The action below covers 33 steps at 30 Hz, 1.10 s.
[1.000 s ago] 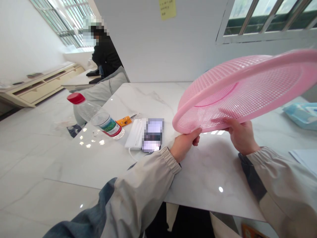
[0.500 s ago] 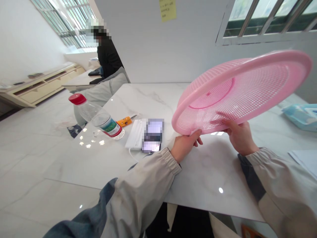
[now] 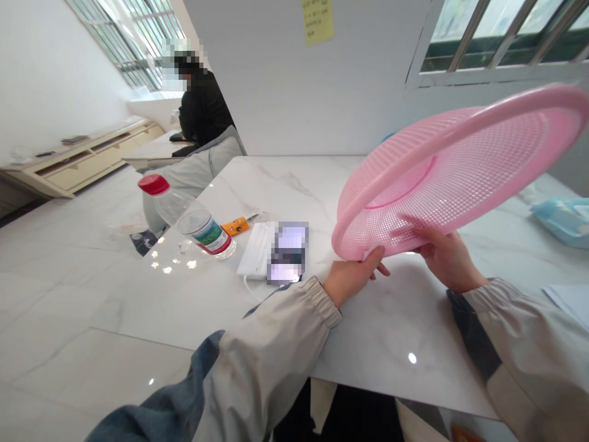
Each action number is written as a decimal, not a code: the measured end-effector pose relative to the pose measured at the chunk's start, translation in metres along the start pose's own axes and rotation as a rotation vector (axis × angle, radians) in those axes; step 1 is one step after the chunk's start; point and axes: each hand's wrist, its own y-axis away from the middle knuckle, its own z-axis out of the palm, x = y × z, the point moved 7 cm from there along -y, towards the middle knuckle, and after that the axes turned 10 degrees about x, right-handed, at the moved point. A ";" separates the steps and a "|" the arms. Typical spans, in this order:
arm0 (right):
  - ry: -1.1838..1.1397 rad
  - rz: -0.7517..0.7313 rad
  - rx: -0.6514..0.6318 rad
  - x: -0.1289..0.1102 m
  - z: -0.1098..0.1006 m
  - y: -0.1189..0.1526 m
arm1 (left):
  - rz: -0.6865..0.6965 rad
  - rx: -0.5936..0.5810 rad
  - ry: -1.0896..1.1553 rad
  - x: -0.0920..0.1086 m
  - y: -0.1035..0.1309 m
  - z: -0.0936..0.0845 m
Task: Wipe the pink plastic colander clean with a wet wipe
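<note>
Both my hands hold a pink plastic mesh colander (image 3: pixel 488 162), tilted on its side above the table with its hollow facing me. My left hand (image 3: pixel 352 277) pinches the rim at the lower left, thumb on the inner side. Farther right, my right hand (image 3: pixel 448 258) grips the lower edge, its thumb at the rim and its other fingers partly hidden behind the mesh, showing faintly through it. Left of my left hand lie a phone (image 3: pixel 289 253) with a lit, blurred screen and a white box-like device (image 3: pixel 256 250) with a white cable.
A clear bottle (image 3: pixel 196 221) with a red cap stands on the white marbled table (image 3: pixel 285 184), near an orange key holder (image 3: pixel 237 226). At the right are a light-blue soft pack (image 3: pixel 564 221) and white paper (image 3: pixel 570 301). A person in black (image 3: pixel 205 110) sits at the back left.
The colander has shifted slightly right in view and turned a little, with both hands still on it. The whole scene has also shifted slightly right. A bit of blue now shows behind the colander.
</note>
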 end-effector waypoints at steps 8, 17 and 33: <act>-0.083 0.143 -0.217 0.004 0.022 0.013 | 0.054 -0.058 0.019 -0.002 -0.001 0.009; -0.067 0.237 -0.284 0.010 0.026 0.019 | 0.052 -0.115 0.021 -0.003 0.003 0.013; -0.037 0.020 0.045 0.011 0.001 0.001 | -0.125 0.175 0.014 -0.007 0.002 -0.011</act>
